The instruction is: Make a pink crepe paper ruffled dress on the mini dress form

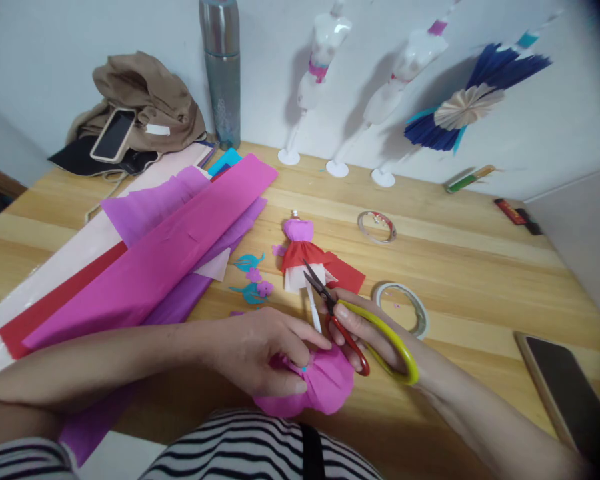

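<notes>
My left hand [275, 347] pinches a gathered piece of pink crepe paper [330, 383], which fans out in a ruffled round close to my body. A tiny blue spot shows at its gathers. In my right hand [347, 320] is a pair of scissors [393, 340] with one yellow and one red handle, its blades slightly apart and pointing away from me. Just beyond the blades lies a small dress form [299, 231] dressed in a purple top, a red skirt layer and a white layer under it. Blue leaf-shaped cutouts [250, 262] and purple flower cutouts [265, 288] lie left of it.
Crepe paper sheets [155, 267] cover the table's left side. Tape rolls [405, 307] lie right of the dress form, a phone [560, 380] at the right edge. Along the wall stand a thermos [221, 80] and white dress forms [325, 40]; a brown cloth bag [145, 100] sits at back left.
</notes>
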A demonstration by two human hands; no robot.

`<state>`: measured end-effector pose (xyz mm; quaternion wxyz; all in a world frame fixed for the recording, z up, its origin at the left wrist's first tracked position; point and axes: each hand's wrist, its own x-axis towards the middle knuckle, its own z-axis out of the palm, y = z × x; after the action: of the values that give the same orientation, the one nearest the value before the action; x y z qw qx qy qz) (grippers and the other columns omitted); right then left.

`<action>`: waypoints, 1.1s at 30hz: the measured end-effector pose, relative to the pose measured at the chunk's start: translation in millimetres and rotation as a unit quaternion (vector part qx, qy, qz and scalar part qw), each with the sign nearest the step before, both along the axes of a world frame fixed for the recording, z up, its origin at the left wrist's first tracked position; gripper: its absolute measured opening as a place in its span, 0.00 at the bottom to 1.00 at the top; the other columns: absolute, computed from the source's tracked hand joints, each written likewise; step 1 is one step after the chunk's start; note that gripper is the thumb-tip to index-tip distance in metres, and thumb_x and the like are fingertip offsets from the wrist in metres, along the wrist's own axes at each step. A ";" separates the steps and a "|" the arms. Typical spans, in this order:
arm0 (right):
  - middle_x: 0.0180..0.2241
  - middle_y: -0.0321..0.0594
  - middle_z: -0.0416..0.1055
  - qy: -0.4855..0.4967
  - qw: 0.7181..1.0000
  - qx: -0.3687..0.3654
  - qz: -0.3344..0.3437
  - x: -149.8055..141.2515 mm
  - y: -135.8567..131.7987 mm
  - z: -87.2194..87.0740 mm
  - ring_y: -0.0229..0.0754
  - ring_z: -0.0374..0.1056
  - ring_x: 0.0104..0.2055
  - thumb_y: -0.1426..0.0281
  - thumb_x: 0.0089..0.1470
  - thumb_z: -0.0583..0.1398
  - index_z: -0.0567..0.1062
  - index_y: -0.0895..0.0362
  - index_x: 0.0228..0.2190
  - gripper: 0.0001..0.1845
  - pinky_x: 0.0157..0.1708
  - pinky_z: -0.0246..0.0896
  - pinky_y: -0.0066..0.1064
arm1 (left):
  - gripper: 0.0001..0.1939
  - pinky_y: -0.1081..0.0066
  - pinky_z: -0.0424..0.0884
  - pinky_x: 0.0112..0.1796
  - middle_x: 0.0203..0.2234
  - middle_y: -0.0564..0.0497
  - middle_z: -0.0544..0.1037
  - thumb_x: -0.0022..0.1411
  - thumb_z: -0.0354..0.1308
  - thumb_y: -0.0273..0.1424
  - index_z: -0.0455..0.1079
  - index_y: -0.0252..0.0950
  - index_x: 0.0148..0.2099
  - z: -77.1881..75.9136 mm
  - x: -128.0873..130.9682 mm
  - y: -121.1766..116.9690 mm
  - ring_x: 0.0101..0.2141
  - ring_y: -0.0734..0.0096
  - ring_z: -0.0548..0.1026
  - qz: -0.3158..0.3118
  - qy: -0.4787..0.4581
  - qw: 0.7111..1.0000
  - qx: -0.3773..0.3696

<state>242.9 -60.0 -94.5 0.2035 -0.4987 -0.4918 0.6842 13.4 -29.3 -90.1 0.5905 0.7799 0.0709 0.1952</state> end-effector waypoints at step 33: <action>0.23 0.30 0.63 -0.027 1.000 0.011 0.004 -9.6 -1.5 3.0 0.29 0.60 0.15 0.44 0.54 0.60 0.66 0.56 0.26 0.27 0.13 0.55 0.21 | 0.15 0.73 0.67 0.30 0.29 0.47 0.75 0.55 0.61 0.27 0.59 0.37 0.21 -2.4 -2.7 -0.4 0.31 0.69 0.74 -0.003 -0.027 0.999 -0.023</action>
<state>233.3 -61.6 -91.5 0.1932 -0.5128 -0.5064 0.6658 10.7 -29.8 -92.6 0.6108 0.7605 0.0573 0.2127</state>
